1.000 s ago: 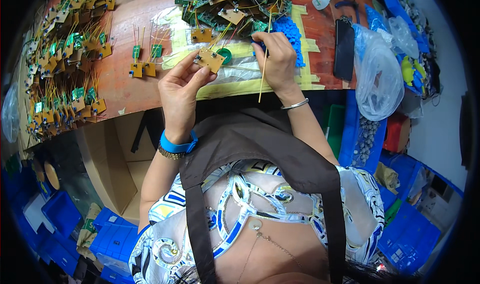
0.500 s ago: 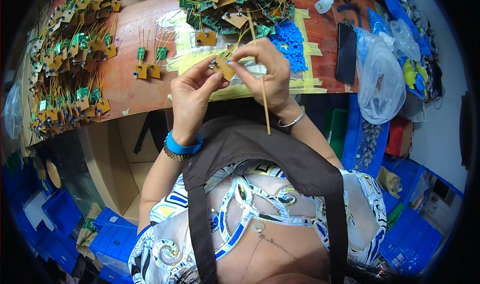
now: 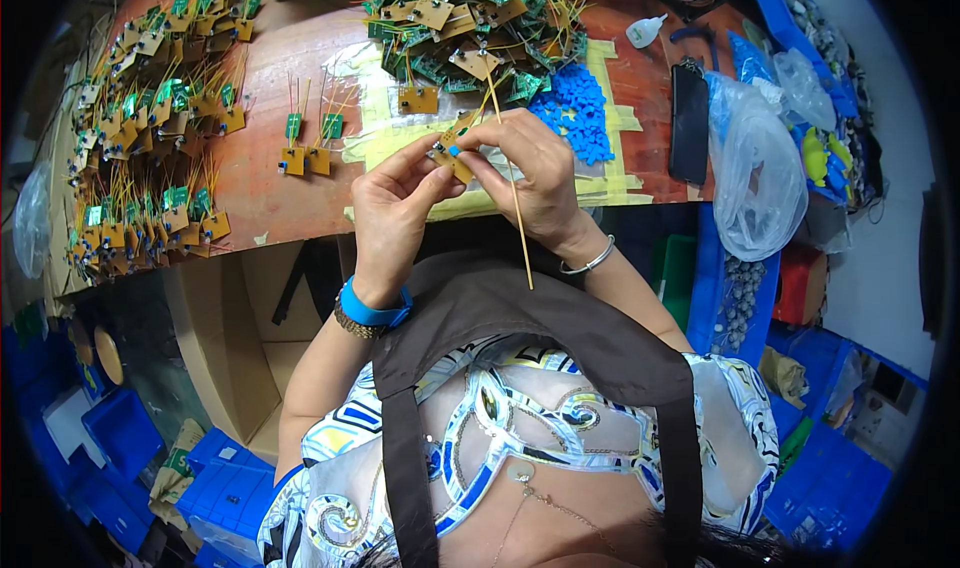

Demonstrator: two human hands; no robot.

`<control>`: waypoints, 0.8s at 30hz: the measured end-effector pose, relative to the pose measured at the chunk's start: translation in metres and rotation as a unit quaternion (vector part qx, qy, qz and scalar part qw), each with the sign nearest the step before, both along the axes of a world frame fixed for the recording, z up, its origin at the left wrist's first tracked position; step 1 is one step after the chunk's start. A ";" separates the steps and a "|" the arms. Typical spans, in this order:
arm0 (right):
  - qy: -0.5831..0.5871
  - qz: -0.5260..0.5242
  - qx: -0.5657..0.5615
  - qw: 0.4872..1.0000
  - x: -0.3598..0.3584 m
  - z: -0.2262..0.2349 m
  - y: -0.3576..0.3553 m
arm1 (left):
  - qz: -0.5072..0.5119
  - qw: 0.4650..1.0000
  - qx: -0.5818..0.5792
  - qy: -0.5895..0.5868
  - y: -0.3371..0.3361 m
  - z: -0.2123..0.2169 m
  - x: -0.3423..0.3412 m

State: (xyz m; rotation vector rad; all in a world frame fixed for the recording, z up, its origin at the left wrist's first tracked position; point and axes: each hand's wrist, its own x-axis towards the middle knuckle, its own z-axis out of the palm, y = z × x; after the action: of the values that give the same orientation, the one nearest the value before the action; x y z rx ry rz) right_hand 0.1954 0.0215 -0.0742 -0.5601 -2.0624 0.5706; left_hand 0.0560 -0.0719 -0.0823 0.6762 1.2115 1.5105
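Tan board [image 3: 461, 172], in the head view, is pinched by the left hand [image 3: 398, 196] on the near side of the board heap [image 3: 465, 30]; the right hand [image 3: 538, 173] grips a small blue piece [image 3: 454, 151] at it, and a thin stick [image 3: 521, 223].

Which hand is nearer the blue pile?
Right. The right hand is beside the pile of blue pieces, to its left; the left hand is farther left, holding the tan board.

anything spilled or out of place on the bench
Nothing looks plainly spilled or damaged. The board heap looks untidy, stacked at all angles. The blue pieces lie loose beside it, but in one patch.
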 end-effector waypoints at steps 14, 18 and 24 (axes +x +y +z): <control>0.000 0.002 -0.038 0.999 -0.003 -0.005 -0.006 | -0.019 1.000 0.000 0.022 -0.001 -0.002 -0.001; 0.011 -0.001 -0.046 0.999 -0.004 -0.005 -0.007 | -0.006 1.000 -0.004 0.011 0.000 0.000 0.002; 0.010 -0.003 -0.039 0.999 -0.007 -0.004 -0.013 | 0.015 1.000 -0.009 0.010 0.000 0.000 0.000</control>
State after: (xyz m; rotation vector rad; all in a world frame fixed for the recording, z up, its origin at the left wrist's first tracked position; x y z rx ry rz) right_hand 0.1887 0.0088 -0.0780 -0.6044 -2.0245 0.6531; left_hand 0.0558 -0.0723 -0.0820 0.6661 1.2528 1.5190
